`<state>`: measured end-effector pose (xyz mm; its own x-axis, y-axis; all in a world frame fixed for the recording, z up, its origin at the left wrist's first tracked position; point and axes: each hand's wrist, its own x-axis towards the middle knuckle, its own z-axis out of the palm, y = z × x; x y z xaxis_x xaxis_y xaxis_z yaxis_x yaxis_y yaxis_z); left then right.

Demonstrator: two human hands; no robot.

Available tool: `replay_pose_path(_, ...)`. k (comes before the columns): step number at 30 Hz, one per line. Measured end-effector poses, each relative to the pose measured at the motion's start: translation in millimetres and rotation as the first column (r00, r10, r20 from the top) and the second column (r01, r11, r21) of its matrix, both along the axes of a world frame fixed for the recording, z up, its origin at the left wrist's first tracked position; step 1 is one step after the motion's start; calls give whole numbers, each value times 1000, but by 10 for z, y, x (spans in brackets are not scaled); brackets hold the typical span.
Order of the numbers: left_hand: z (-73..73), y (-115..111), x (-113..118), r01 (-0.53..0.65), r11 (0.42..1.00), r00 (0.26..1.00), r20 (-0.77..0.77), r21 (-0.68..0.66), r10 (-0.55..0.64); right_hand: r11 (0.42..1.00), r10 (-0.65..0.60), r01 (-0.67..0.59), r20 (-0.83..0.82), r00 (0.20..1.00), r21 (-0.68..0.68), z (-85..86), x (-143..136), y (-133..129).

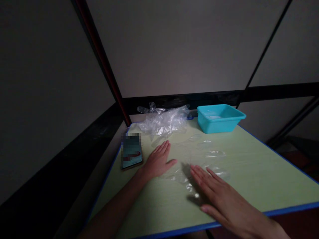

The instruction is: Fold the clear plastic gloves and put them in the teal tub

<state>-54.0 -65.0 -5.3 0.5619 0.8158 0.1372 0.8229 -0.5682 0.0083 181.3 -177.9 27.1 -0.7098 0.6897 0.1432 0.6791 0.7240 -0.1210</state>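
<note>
A clear disposable plastic glove (199, 154) lies spread on the table, its fingers toward the far right. My left hand (159, 160) rests flat with fingers stretched forward and the thumb out, at the left side of the glove. Over the glove's near part is my right hand (215, 189), fingers straight and holding nothing; its shadow falls on the film and hides part of the edge. Behind them, a crumpled heap of clear plastic gloves (165, 121) sits at the table's far left.
The pale green table (254, 176) has a blue edge. A turquoise plastic basket (219, 125) stands at its far right, with something whitish inside. A phone (132, 151), its screen pixelated, lies by the left edge. Grey wall panels (184, 46) rise behind and to the left.
</note>
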Motion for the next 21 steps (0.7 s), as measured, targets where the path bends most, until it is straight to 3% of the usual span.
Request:
replay_pose_path(5,1,1,6,6,1000,1000,-16,-1,-6,991,129,-127,42,991,-54,-115,48,-163)
replay_pose_path(14,3,7,5,5,1000,1000,-7,-13,-5,997,73,-73,40,997,14,-102,156,-272)
replay_pose_path(21,-1,15,-3,12,999,1000,-9,-40,-12,995,100,-100,9,995,30,-123,177,-275)
